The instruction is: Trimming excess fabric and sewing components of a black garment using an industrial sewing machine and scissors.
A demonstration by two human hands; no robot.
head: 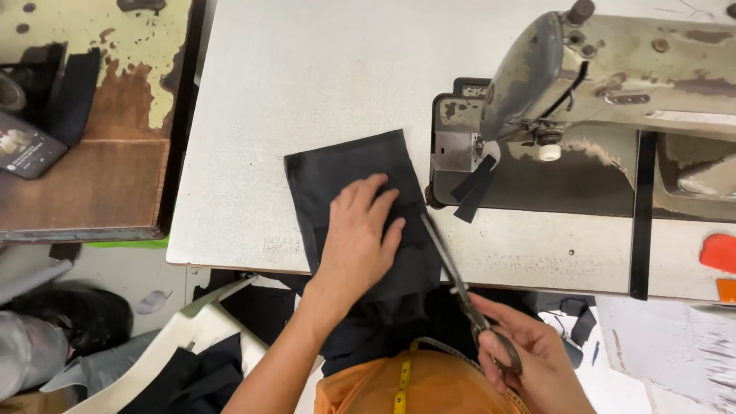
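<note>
Centrally, the left hand (359,234) presses flat, fingers spread, on a folded rectangle of black fabric (349,172) lying at the near edge of a speckled white worktop (307,77). The right hand (529,356) has its grip closed around the handles of long steel scissors (452,272), blades along the fabric's right edge. A worn grey-green sewing machine (606,69) stands right; a peeling wooden bench (100,153) lies left.
</note>
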